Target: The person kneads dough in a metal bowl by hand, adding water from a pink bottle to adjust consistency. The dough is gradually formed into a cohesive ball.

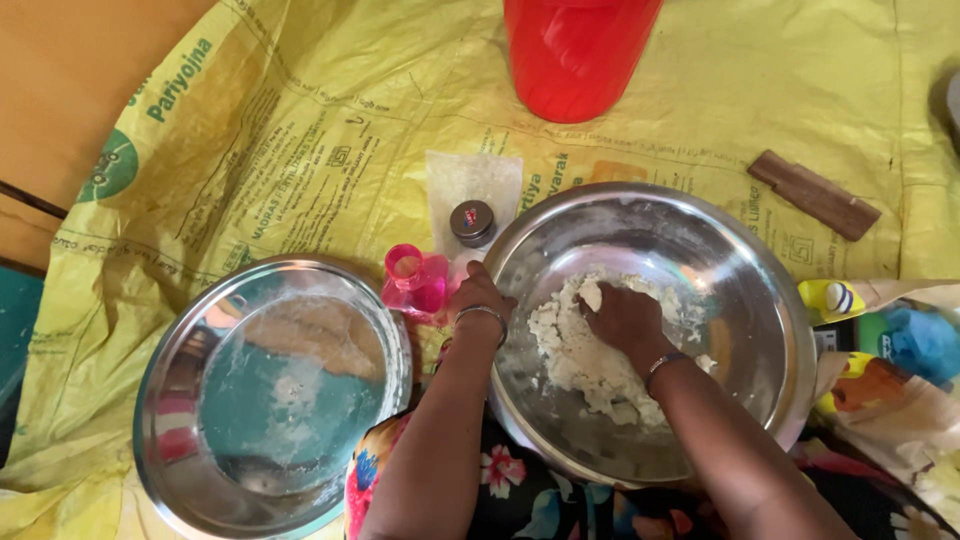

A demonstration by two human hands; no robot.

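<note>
A large steel bowl (745, 290) holds crumbly white dough (580, 365). My right hand (625, 318) presses down into the dough with its fingers curled, a bangle on the wrist. My left hand (480, 297) grips the bowl's left rim, also wearing a bangle. Both forearms reach in from the bottom over a floral cloth (520, 495).
A shallow steel plate (165, 400) dusted with flour lies at the left. A pink cup (415, 282) and a small lidded jar (472, 222) stand between plate and bowl. A red plastic container (575, 50) is at the top, a wooden block (815, 195) at right, all on a yellow sheet (300, 140).
</note>
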